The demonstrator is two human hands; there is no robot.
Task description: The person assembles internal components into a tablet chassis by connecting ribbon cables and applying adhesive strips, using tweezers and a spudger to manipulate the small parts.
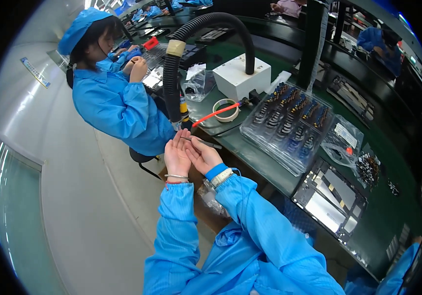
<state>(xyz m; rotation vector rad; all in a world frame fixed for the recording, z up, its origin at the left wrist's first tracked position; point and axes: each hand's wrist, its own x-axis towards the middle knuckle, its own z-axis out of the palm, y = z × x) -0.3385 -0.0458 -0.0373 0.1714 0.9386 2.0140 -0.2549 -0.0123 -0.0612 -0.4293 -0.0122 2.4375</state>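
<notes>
Palm up, with its fingers stretched out, my left hand [177, 160] lies just below the mouth of a black flexible hose [171, 88]. My right hand [205, 156] is beside it, its thumb and fingers closed on a thin dark tool that looks like tweezers [214, 145]. The tool's narrow tip points toward my left fingers. Whether some tiny part lies at that tip is too small to tell. A blue band and a pale watch are on my right wrist.
On the green bench to the right are a white box [243, 77], a tape roll [226, 110], stacked clear trays of small parts [289, 123], a plastic bag [344, 140] and an opened tablet-like panel [331, 199]. A co-worker in blue [117, 105] sits at the left.
</notes>
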